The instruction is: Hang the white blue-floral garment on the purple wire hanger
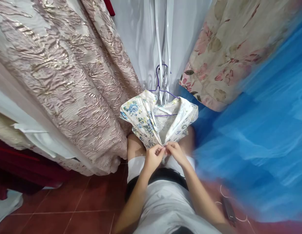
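A white dress with blue and yellow flowers (144, 125) lies over my lap, its neckline spread in a V. A thin purple hanger (157, 79) sits inside its shoulders, hook pointing away from me. At the bottom of the V, my left hand (154, 156) pinches one edge of the front opening. Close beside it, my right hand (174, 152) pinches the other edge. The fingertips of both hands nearly meet. Any small fastener between them is too small to make out.
A pink-gold textured gown (75, 81) hangs at left. White fabric with long straps (136, 35) hangs ahead. A floral cream dress (226, 58) and blue tulle (251, 139) hang at right. On the red tiled floor (92, 198), a black box with a white cable (228, 208) lies at lower right.
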